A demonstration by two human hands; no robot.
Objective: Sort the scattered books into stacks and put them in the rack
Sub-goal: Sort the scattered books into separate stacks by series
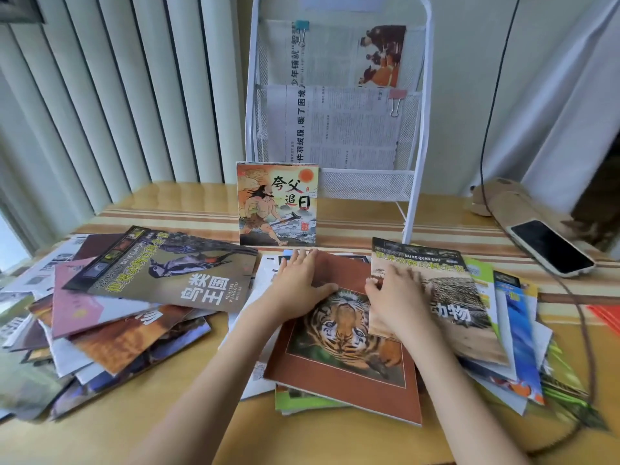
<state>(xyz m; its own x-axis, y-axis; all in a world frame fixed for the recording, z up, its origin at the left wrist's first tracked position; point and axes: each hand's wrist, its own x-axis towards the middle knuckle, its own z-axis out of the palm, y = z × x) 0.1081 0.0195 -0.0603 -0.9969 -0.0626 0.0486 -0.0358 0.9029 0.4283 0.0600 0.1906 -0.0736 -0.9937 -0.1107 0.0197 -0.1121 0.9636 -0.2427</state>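
A brown book with a tiger cover [349, 357] lies in the middle of the table, on top of other books. My left hand [298, 283] rests flat on its far left part, fingers straight. My right hand [399, 303] grips the left edge of a tan animal book [453, 307] that overlaps the tiger book's right side. A bird book [174, 273] tops a loose heap on the left. A small illustrated book [277, 204] stands upright against the white wire rack [416, 156].
Newspapers fill the rack's upper pockets. More thin books [516, 330] fan out at the right. A phone [550, 246] with a cable lies at the far right beside a plush toy [503, 196]. Vertical blinds hang behind on the left.
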